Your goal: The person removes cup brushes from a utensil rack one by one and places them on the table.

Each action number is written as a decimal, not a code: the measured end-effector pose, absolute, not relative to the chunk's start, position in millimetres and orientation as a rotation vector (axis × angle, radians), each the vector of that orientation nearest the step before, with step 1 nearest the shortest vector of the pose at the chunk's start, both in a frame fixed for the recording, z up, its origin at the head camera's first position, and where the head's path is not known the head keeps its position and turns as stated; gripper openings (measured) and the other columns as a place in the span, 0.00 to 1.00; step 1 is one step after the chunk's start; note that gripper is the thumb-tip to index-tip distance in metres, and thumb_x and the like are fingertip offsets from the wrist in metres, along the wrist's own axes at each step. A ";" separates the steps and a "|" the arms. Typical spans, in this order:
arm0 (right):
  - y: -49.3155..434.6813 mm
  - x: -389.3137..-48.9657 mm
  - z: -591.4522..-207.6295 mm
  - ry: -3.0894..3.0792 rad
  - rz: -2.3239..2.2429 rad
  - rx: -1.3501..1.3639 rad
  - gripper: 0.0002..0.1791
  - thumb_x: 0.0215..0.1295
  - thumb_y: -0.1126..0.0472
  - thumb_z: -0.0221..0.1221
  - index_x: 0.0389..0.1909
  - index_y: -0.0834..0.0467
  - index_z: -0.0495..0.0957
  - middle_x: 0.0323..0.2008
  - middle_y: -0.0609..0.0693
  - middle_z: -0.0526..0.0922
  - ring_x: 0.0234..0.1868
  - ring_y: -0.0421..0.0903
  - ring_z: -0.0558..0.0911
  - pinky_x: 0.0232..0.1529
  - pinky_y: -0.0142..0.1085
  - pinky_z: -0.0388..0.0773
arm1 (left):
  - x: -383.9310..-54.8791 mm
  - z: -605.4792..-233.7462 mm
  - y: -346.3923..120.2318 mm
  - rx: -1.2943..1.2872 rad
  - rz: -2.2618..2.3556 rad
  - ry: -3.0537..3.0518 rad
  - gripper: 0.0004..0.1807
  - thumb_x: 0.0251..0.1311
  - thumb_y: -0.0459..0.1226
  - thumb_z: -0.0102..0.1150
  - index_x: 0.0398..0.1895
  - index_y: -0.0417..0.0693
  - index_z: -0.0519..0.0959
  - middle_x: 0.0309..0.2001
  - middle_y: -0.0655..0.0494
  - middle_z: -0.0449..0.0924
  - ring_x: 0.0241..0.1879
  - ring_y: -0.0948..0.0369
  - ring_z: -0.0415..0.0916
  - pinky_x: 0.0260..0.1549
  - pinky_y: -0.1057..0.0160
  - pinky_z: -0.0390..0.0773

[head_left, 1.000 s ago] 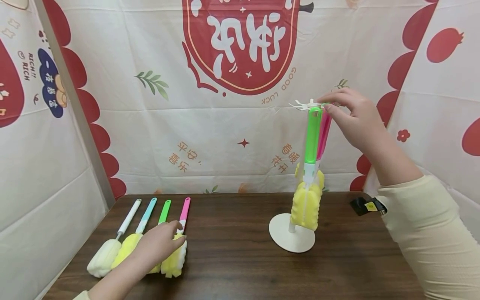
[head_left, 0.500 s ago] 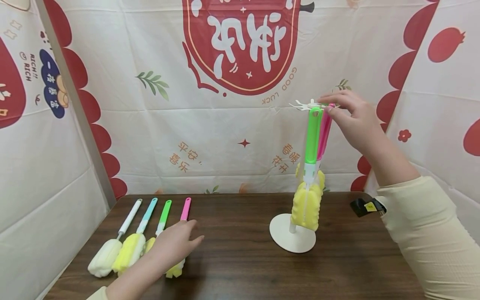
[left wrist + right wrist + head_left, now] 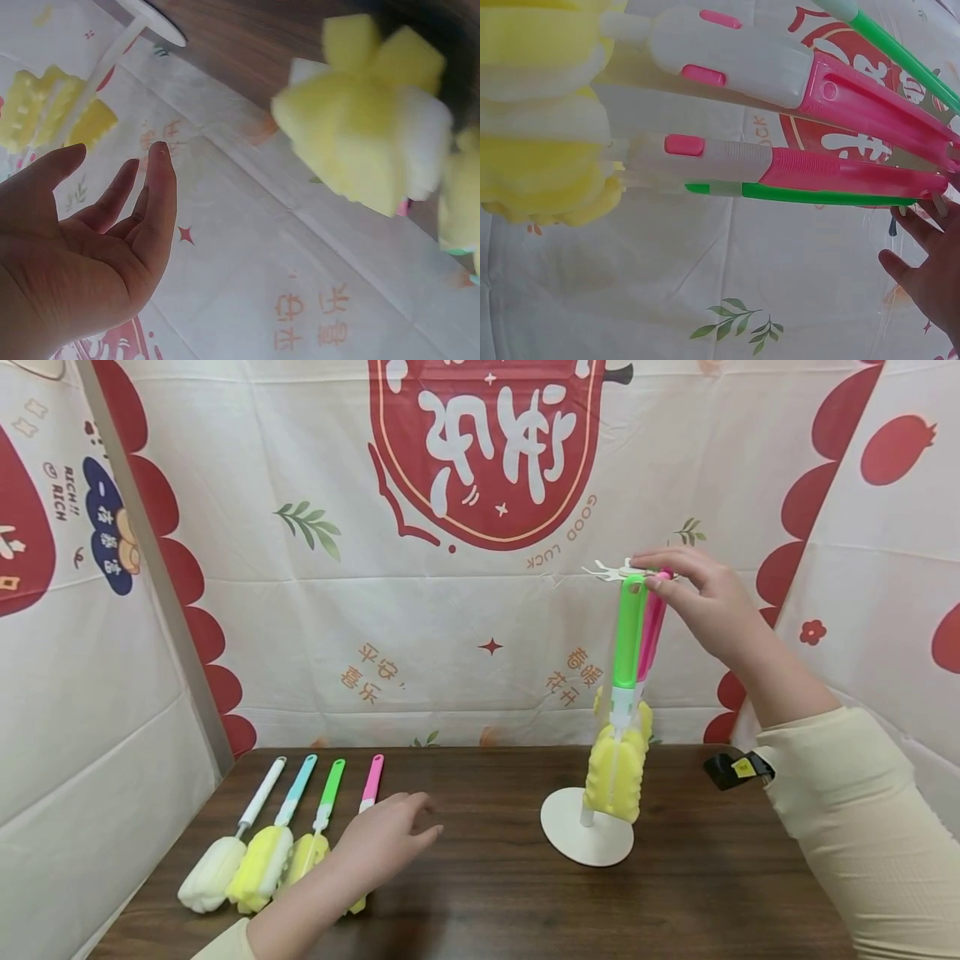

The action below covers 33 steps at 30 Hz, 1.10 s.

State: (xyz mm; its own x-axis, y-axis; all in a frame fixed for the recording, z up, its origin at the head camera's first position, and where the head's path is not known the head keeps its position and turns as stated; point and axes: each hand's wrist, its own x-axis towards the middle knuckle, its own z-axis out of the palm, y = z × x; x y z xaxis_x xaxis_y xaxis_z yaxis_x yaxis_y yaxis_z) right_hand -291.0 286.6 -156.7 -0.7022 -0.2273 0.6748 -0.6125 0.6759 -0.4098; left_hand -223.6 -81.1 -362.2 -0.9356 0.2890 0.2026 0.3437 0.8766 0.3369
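Note:
My left hand, fingers relaxed and holding nothing, hovers over the table just right of the pink-handled sponge bottle brush, partly covering it. In the left wrist view that palm faces the camera, apart from a blurred sponge head. At right, my right hand pinches the top of a white hook stand. From its hooks hang a green-handled brush and a pink-handled one, yellow sponges downward. The right wrist view shows two pink handles and green handles among them.
Left of the pink brush lie a green-handled brush, a blue-handled brush and a white brush, side by side on the dark wooden table. Printed cloth stands behind and at both sides.
My left hand has moved right from above the pink brush's sponge, uncovering more of the green brush. The right hand keeps its place at the stand's top.

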 end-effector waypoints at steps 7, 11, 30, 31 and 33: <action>289.8 -292.4 -156.2 -2.328 0.856 0.654 0.22 0.70 0.50 0.55 0.62 0.49 0.76 0.62 0.51 0.71 0.62 0.53 0.65 0.37 0.20 0.70 | -223.6 -359.7 -71.6 -0.544 -0.591 -2.875 0.14 0.60 0.49 0.63 0.42 0.50 0.81 0.38 0.56 0.81 0.36 0.61 0.78 0.34 0.57 0.78; 290.6 -293.3 -155.7 -2.339 0.852 0.646 0.22 0.70 0.50 0.55 0.62 0.48 0.76 0.62 0.50 0.71 0.63 0.53 0.64 0.36 0.19 0.69 | -224.6 -358.8 -66.8 -0.557 -0.608 -2.876 0.15 0.60 0.49 0.63 0.43 0.51 0.81 0.39 0.57 0.81 0.37 0.61 0.78 0.35 0.57 0.78; 288.4 -287.8 -154.4 -2.316 0.844 0.564 0.22 0.68 0.48 0.57 0.59 0.50 0.79 0.54 0.50 0.72 0.53 0.45 0.65 0.35 0.25 0.72 | -230.6 -361.0 -50.8 -0.619 -0.699 -2.833 0.14 0.61 0.50 0.61 0.44 0.53 0.81 0.37 0.59 0.80 0.38 0.61 0.78 0.36 0.56 0.77; 287.4 -287.1 -154.4 -2.318 0.836 0.553 0.22 0.68 0.48 0.57 0.59 0.51 0.79 0.53 0.50 0.72 0.53 0.45 0.64 0.35 0.26 0.72 | -230.7 -361.4 -49.8 -0.621 -0.704 -2.835 0.14 0.61 0.50 0.61 0.44 0.53 0.81 0.37 0.59 0.80 0.38 0.62 0.78 0.36 0.56 0.77; 285.1 -285.8 -154.2 -2.322 0.819 0.528 0.22 0.68 0.47 0.57 0.59 0.51 0.79 0.53 0.51 0.72 0.53 0.46 0.64 0.34 0.26 0.72 | -230.5 -361.7 -47.5 -0.630 -0.711 -2.831 0.15 0.61 0.50 0.61 0.44 0.52 0.81 0.37 0.59 0.81 0.38 0.62 0.78 0.36 0.56 0.77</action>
